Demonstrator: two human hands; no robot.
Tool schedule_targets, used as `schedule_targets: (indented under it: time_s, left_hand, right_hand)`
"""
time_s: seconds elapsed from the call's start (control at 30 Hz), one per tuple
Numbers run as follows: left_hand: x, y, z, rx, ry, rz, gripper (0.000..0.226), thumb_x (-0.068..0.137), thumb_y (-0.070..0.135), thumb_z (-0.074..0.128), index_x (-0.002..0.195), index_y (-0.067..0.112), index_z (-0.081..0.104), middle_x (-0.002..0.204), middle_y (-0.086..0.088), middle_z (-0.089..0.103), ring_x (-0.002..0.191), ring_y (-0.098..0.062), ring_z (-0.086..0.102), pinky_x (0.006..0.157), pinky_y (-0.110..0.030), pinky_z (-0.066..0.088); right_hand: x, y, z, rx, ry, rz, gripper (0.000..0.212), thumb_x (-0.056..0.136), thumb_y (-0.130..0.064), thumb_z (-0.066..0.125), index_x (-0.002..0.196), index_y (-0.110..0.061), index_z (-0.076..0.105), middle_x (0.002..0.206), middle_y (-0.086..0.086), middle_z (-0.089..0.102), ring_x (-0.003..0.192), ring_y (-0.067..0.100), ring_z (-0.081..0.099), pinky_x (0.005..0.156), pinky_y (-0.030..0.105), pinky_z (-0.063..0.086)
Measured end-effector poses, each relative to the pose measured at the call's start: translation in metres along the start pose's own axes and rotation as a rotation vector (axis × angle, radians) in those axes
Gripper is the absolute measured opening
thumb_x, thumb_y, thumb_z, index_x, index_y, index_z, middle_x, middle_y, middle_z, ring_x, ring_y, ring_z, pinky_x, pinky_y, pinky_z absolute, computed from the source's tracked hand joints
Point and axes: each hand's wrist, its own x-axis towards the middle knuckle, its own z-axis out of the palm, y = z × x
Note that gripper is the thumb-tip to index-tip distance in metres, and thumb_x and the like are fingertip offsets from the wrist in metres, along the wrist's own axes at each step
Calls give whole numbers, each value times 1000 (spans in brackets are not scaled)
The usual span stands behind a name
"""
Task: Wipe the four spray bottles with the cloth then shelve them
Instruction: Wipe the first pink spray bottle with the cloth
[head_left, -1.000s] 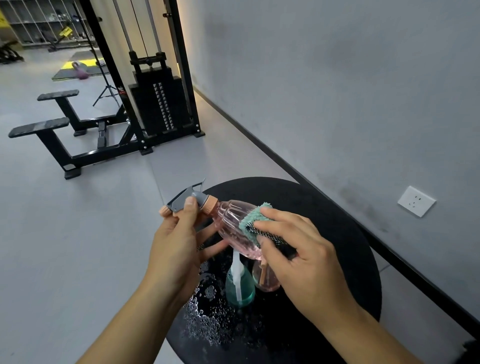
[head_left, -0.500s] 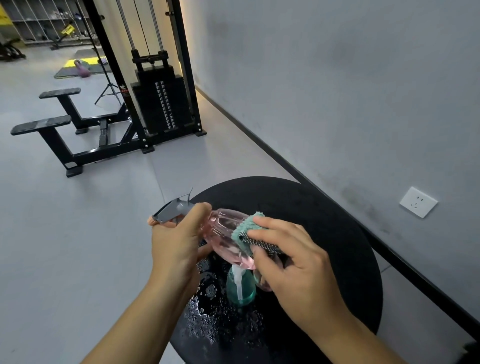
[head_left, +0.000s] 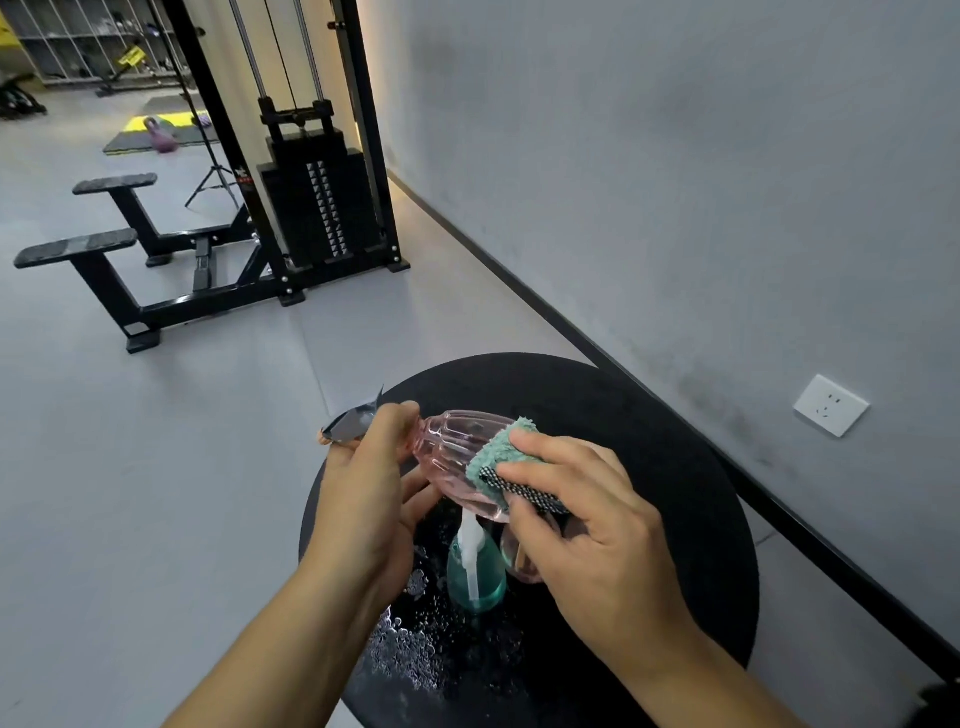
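A pink ribbed spray bottle (head_left: 451, 441) lies on its side in the air above the round black table (head_left: 649, 431). My left hand (head_left: 369, 499) grips its neck just behind the grey trigger head (head_left: 350, 421). My right hand (head_left: 582, 525) holds a teal cloth (head_left: 496, 449) with a dotted black edge pressed against the bottle's body. Below them a teal spray bottle (head_left: 475, 574) with a white pump stands on the table. Another pink bottle (head_left: 517, 558) shows partly beside it, mostly hidden by my right hand.
Water drops (head_left: 410, 644) cover the table's near left part. A black cable weight machine (head_left: 317, 208) with benches stands on the grey floor behind. The grey wall on the right carries a white socket (head_left: 830, 405). No shelf is in view.
The pink bottle has turned in my left hand, whose fingers now cover the neck, and its trigger head has shifted left. The cloth has slid along the bottle's body.
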Motion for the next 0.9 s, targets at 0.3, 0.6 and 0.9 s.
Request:
schedule_targets:
  time_s: [0.3, 0.6, 0.9]
  left_hand:
    - [-2, 4, -2, -43, 23, 13, 32, 95, 33, 78, 114, 13, 63, 104, -9, 77, 86, -24, 78, 67, -34, 63]
    - [-7, -7, 7, 43, -46, -8, 21, 99, 28, 73, 111, 13, 66, 99, -5, 75, 82, -18, 78, 66, -36, 61]
    - [-9, 0, 8, 62, -76, 43, 11, 102, 21, 68, 108, 12, 64, 93, -4, 74, 75, -18, 76, 61, -30, 62]
  right_hand:
    - [6, 3, -5, -69, -64, -10, 28, 86, -11, 82, 110, -25, 80, 127, -19, 67, 122, 12, 62, 97, 31, 56]
    - [11, -1, -4, -210, -193, -85, 30, 97, -16, 71, 127, -23, 73, 138, -13, 61, 134, 6, 51, 111, 30, 46]
    - [11, -1, -6, -268, -208, -110, 32, 99, -13, 68, 130, -19, 71, 141, -7, 60, 137, 9, 50, 112, 30, 46]
